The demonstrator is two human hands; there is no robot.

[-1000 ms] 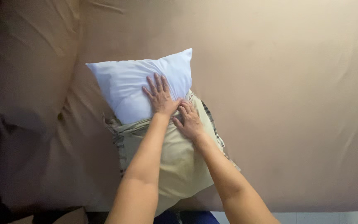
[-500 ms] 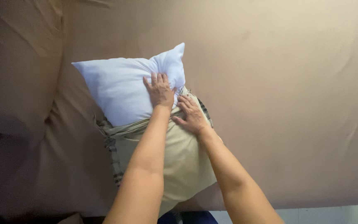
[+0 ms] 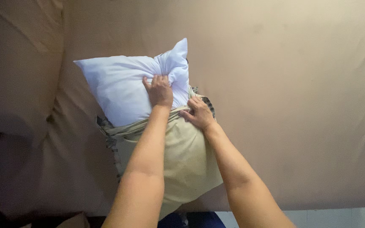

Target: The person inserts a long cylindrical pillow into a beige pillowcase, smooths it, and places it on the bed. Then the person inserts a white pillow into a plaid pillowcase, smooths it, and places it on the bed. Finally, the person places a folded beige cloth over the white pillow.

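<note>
The left hand has its grip clenched in a bunched fold of the white pillow, which lies half out of the beige pillowcase at the middle of the brown-sheeted bed. At four o'clock from it, just beside, the right hand pinches the pillowcase's open edge, grip closed on the fabric.

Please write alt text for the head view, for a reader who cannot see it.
Seen from above, a left hand grips a bunched fold of a white pillow that sticks halfway out of a beige cover, while the right hand holds the cover's opening. Both lie on a tan sheet.
</note>
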